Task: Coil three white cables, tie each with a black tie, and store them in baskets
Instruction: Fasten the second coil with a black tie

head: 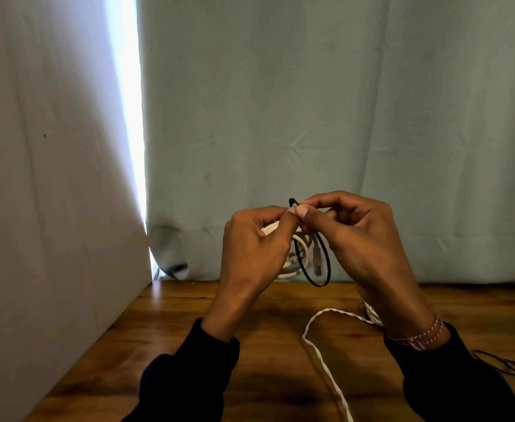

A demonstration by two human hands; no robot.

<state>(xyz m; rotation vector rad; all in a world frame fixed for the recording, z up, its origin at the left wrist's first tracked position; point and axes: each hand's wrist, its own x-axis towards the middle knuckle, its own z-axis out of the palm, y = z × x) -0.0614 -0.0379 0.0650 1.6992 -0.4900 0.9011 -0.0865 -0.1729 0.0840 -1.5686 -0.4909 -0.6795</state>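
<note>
Both hands are raised above the wooden table [189, 345]. My left hand [254, 248] grips a coiled white cable [292, 266], whose loops hang below my fingers with a plug end among them. A black tie [318, 269] loops around the coil. My right hand [359, 239] pinches the tie near its head, thumb tip meeting my left thumb. A second white cable [323, 354], twisted, lies loose on the table under my right wrist and runs toward the near edge.
More black ties [498, 362] lie on the table at the right, beside my right sleeve. A pale green curtain [311, 117] hangs behind the table. A white panel [52, 178] closes the left side. No basket is in view.
</note>
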